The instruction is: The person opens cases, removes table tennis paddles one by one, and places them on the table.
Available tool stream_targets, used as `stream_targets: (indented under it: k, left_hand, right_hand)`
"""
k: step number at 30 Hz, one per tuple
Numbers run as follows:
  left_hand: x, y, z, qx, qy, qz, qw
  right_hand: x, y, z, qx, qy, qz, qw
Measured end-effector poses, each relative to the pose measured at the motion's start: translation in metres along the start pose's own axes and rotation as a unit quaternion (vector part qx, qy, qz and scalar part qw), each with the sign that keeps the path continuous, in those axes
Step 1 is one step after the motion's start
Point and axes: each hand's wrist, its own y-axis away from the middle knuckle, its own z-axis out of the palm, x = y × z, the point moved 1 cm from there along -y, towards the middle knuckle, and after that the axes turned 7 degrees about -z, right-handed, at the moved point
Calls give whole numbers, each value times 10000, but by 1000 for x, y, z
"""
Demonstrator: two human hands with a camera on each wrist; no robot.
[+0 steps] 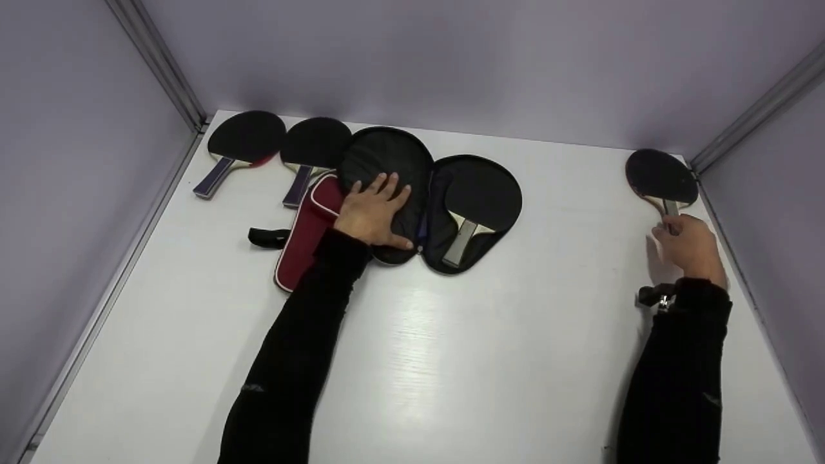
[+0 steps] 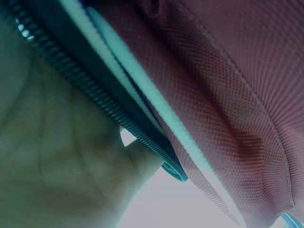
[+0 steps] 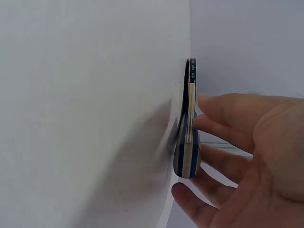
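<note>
My left hand (image 1: 376, 212) rests with spread fingers on the left half of an opened black paddle case (image 1: 387, 145). In the case's right half lies a table tennis paddle (image 1: 483, 193), black side up. Under my left wrist, partly hidden, is a red case (image 1: 300, 248) with white piping; its cloth (image 2: 228, 95) fills much of the left wrist view. At the far right, my right hand (image 1: 693, 248) holds another black-faced paddle (image 1: 660, 175) by its handle (image 3: 187, 156). That paddle is edge-on in the right wrist view, close to the tabletop.
Two more paddles, a left one (image 1: 248, 135) and a right one (image 1: 316, 142), lie at the back left with blue handles. A black strap (image 1: 267, 238) sticks out beside the red case. Pale walls (image 1: 412, 58) enclose the white table (image 1: 490, 361) at the back and sides.
</note>
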Motion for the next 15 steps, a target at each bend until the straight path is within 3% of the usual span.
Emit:
stream_targets:
  k: [8, 15]
  left_hand:
    - [0, 1, -1, 5, -12, 15, 10000]
    - [2, 3, -5, -136, 88, -11, 9999]
  right_hand:
    - [-16, -2, -3, 542, -77, -505, 9972]
    - [-47, -2, -2, 861, 23, -883, 9924]
